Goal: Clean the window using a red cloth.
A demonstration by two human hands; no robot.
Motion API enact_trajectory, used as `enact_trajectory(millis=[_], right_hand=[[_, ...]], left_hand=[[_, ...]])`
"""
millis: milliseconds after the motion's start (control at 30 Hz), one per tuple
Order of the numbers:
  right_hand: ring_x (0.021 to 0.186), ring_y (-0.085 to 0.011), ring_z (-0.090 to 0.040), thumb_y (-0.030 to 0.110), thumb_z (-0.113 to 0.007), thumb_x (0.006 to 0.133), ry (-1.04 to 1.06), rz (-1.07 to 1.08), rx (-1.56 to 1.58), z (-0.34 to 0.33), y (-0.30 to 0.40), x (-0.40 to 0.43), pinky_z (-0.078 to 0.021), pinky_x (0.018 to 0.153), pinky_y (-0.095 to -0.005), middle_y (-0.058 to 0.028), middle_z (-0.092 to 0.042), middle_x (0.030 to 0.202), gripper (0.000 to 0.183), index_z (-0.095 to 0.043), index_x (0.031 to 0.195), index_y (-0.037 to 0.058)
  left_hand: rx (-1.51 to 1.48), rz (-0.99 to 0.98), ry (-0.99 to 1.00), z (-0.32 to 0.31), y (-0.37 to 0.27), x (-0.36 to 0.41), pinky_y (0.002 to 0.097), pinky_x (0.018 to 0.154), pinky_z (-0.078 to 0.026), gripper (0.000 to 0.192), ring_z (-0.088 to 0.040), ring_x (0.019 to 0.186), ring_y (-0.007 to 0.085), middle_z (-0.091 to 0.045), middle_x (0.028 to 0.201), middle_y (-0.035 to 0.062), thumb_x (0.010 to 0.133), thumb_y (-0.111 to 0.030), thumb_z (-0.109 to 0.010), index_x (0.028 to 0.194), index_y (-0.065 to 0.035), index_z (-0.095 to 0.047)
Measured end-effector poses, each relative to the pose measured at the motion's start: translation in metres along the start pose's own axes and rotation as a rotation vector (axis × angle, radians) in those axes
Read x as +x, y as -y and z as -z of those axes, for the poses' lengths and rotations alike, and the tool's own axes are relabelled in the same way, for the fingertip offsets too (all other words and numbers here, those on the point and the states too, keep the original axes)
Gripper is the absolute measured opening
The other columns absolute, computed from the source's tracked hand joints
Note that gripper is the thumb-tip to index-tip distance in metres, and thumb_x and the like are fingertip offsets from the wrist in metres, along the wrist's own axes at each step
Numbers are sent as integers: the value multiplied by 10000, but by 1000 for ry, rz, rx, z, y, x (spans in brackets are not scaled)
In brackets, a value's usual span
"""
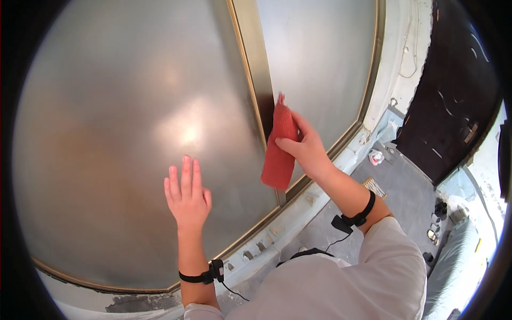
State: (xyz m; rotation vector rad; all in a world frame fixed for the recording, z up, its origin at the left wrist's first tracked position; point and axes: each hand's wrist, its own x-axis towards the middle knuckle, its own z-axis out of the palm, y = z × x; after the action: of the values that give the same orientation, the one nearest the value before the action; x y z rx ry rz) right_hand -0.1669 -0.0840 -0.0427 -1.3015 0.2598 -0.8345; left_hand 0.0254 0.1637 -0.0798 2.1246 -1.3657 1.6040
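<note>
A folded red cloth (276, 166) is gripped between the thumb and fingers of my right hand (306, 146). It lies over the metal upright (256, 56) that divides two large frosted panes. My left hand (188, 196) is raised before the larger left pane (120, 152), palm down and fingers apart, holding nothing; whether it touches the glass I cannot tell. The narrower right pane (324, 60) is beyond the cloth. A gold-coloured frame (372, 68) edges the glass. Each forearm wears a black strap with a small device and a cable.
A dark door (448, 100) stands to the right. Below the frame runs a chipped pale sill (256, 244). On the grey floor (360, 248) are several shoes (434, 230), a striped item (375, 187) and a white bag (376, 157). A sheet-covered bulky object (454, 260) is at lower right.
</note>
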Motion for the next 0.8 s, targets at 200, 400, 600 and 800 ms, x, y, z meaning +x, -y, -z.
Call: enact_trajectory(millis=[200,400,600,800], right_hand=[[1375,-354,-518,23,-714,829,-126,918,-789,-32,74,58,-485,1090,-418,-160,-501,1524,708,-488,1497,89],[1426,-380,-467,85,-686,851,-230,1181,-948,-74,132,113,-462,1120,-454,-172,-460,1570,680,-484,1500,79],[1377,-393,-501,162,-660,873,-379,1360,-1079,-104,232,165,-476,1100,-457,-182,-491,1527,632,-490,1473,60],[1337,-393,-527,163,-670,864,-424,1371,-1018,-121,242,169,-488,1087,-459,-198,-516,1478,604,-507,1430,34]], left_hand=[[-66,-24,-15,-3,-3,5,491,1215,-316,718,-371,1508,321,-454,1624,34,793,-90,-579,1509,-136,-547],[6,-22,-23,-7,1,1,457,1230,-293,737,-351,1527,285,-419,1648,8,804,-147,-581,1538,-164,-513],[17,-34,-20,-17,-2,-5,472,1227,-292,751,-332,1540,278,-367,1678,-7,807,-195,-587,1551,-171,-492],[68,-44,-45,-22,-6,-4,480,1222,-296,732,-318,1547,276,-360,1682,-4,818,-230,-584,1543,-168,-501]])
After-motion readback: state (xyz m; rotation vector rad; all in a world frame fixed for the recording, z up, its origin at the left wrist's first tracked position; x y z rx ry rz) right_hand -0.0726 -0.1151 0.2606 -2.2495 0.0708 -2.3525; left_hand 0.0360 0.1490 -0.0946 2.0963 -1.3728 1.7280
